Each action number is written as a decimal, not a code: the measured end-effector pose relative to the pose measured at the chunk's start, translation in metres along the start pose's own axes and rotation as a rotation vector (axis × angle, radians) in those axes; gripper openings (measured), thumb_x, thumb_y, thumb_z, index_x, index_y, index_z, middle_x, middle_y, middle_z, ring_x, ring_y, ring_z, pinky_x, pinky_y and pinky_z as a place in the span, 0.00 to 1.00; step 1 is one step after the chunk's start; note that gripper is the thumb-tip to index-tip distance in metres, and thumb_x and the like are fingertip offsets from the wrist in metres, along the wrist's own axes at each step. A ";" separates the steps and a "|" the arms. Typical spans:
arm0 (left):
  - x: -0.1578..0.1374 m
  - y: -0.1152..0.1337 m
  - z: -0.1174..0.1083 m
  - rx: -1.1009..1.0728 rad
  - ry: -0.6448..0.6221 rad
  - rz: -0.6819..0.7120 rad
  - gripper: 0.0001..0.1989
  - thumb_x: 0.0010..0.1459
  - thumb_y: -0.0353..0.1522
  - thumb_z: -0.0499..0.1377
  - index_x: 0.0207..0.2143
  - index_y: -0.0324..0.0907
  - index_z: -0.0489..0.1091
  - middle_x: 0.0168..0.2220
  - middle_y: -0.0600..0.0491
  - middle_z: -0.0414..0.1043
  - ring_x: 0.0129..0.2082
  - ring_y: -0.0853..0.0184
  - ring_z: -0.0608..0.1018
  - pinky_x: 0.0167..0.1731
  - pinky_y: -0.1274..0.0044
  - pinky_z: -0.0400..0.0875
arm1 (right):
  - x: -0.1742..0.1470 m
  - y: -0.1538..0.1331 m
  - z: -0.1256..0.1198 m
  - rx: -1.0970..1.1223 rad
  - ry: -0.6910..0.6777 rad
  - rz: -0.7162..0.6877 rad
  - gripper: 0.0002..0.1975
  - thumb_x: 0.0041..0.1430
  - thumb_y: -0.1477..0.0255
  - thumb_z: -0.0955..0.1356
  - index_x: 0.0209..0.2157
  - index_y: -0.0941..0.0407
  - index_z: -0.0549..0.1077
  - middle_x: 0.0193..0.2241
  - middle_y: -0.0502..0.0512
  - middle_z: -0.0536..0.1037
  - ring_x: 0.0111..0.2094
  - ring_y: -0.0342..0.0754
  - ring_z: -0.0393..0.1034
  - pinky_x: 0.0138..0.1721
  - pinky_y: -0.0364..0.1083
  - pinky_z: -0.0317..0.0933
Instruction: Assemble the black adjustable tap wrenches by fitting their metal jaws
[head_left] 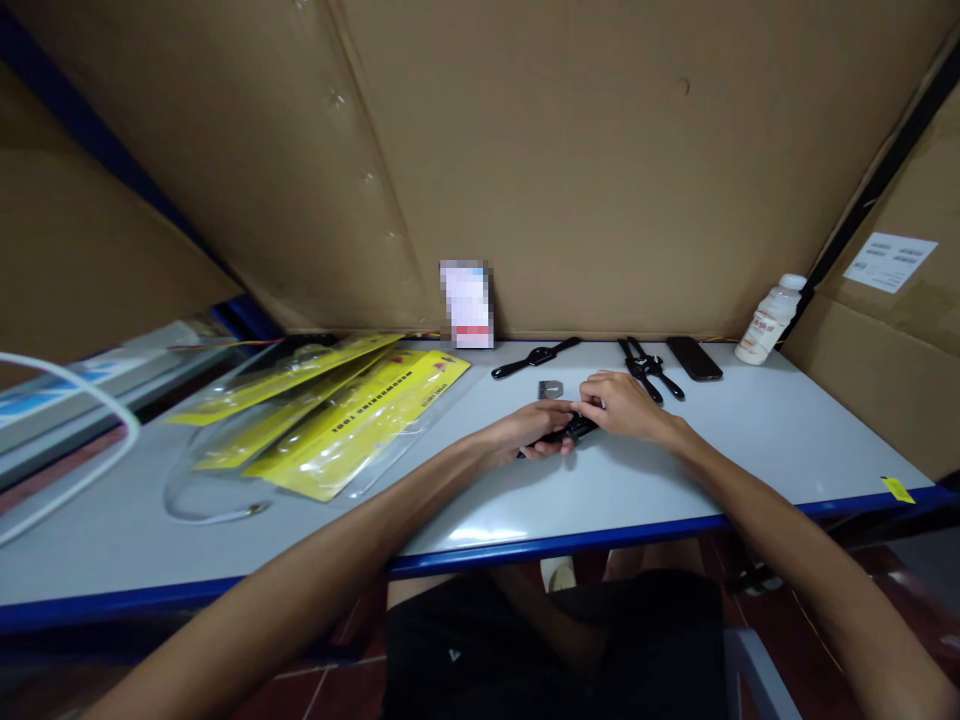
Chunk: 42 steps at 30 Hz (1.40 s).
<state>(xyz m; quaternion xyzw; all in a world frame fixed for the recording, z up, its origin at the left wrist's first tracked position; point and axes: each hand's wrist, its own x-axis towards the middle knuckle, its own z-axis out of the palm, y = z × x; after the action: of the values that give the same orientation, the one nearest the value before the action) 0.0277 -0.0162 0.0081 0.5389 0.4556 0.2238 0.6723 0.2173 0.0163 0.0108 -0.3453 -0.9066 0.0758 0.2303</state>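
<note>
Black tool [581, 426]: held over the desk [750, 440], mostly covered by fingers, full outline impossible to make out. Left hand [536, 431]: curled around the tool, nearly closed. Right hand [624, 405]: bent in at the tool's top, fingertips close together, grip on any part too hidden to tell. Blade [551, 388]: grey, flat, just beyond the left hand. Second tool [535, 358]: farther back, whole. Tool cluster [648, 369]: overlapping, count uncertain. Packs [296, 480]: yellow, fanned, lower ones partly covered. Screen [467, 303]: blurred out. Cable [136, 430]: white, cut off at left.
</note>
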 end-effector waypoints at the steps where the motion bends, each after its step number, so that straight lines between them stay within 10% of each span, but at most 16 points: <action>1: 0.000 0.000 0.000 0.001 -0.002 -0.001 0.06 0.65 0.27 0.49 0.41 0.41 0.64 0.19 0.56 0.69 0.09 0.78 0.53 0.09 0.87 0.41 | 0.000 0.000 0.001 -0.005 0.001 0.008 0.15 0.64 0.73 0.68 0.22 0.57 0.68 0.24 0.50 0.68 0.30 0.45 0.57 0.35 0.45 0.48; 6: 0.001 0.000 -0.001 0.009 -0.004 -0.010 0.09 0.66 0.27 0.48 0.45 0.41 0.64 0.18 0.57 0.68 0.09 0.78 0.53 0.10 0.86 0.39 | 0.001 0.003 -0.002 0.033 0.001 0.065 0.17 0.65 0.71 0.67 0.21 0.58 0.71 0.20 0.48 0.66 0.24 0.42 0.53 0.30 0.45 0.45; 13: -0.001 0.004 0.000 0.015 -0.025 -0.026 0.09 0.66 0.27 0.49 0.46 0.41 0.65 0.18 0.57 0.68 0.09 0.78 0.53 0.10 0.85 0.39 | 0.000 0.014 -0.025 0.293 -0.201 0.022 0.12 0.59 0.72 0.71 0.45 0.52 0.82 0.27 0.48 0.75 0.26 0.41 0.61 0.31 0.42 0.52; 29: -0.001 0.002 -0.004 0.040 -0.049 -0.030 0.09 0.66 0.29 0.50 0.47 0.40 0.65 0.18 0.57 0.67 0.10 0.78 0.52 0.11 0.84 0.38 | 0.001 -0.001 -0.003 0.116 -0.020 0.104 0.18 0.61 0.69 0.69 0.18 0.57 0.67 0.17 0.44 0.61 0.23 0.40 0.50 0.28 0.44 0.42; 42: 0.001 -0.001 -0.005 0.033 -0.052 -0.011 0.06 0.66 0.29 0.51 0.44 0.40 0.66 0.20 0.55 0.69 0.10 0.78 0.54 0.11 0.84 0.38 | -0.001 -0.002 -0.013 0.101 -0.089 0.026 0.24 0.66 0.61 0.65 0.19 0.59 0.75 0.17 0.43 0.52 0.22 0.39 0.42 0.28 0.43 0.39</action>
<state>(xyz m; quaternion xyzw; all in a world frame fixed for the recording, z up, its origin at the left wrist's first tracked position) 0.0235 -0.0130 0.0071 0.5532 0.4444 0.1983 0.6761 0.2230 0.0137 0.0220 -0.3412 -0.9065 0.1398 0.2059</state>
